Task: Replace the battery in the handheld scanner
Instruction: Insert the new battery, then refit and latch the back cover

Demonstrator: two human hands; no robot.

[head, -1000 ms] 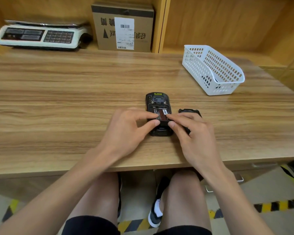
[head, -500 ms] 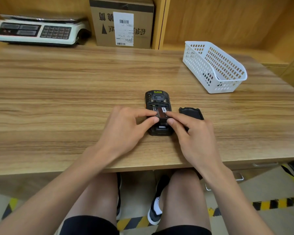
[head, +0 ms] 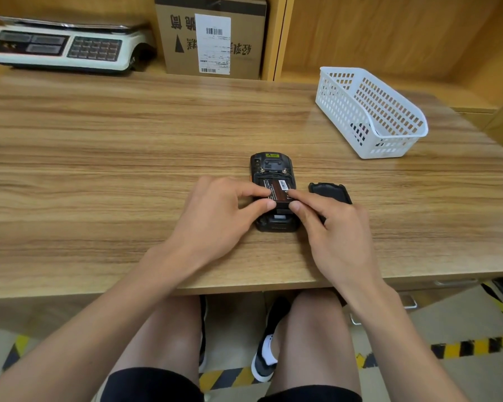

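The scanner (head: 273,192) lies face down on the table (head: 128,169), near the front edge and straight before the person, so its open back faces up and both hands can work on it without lifting it. The battery (head: 276,188) sits in the open bay, label up, and seems tilted with its near end raised, though I cannot tell for sure. The left hand (head: 215,219) comes in from the left side, forefinger laid on the battery's top and thumb against its near edge, pinching it. The right hand (head: 331,227) mirrors this from the right, forefinger on the label and thumb at the near corner; its other fingers (head: 317,210) curl loosely over the table. Gripping from both sides likely keeps the battery square to the bay, whether it is being pried out or seated; which one I cannot judge. The cover (head: 330,192) lies just beside the scanner on the right, partly under the right hand, close by for refitting. A white basket (head: 372,111) stands well apart at the far right, with something dark inside, perhaps a spare battery.
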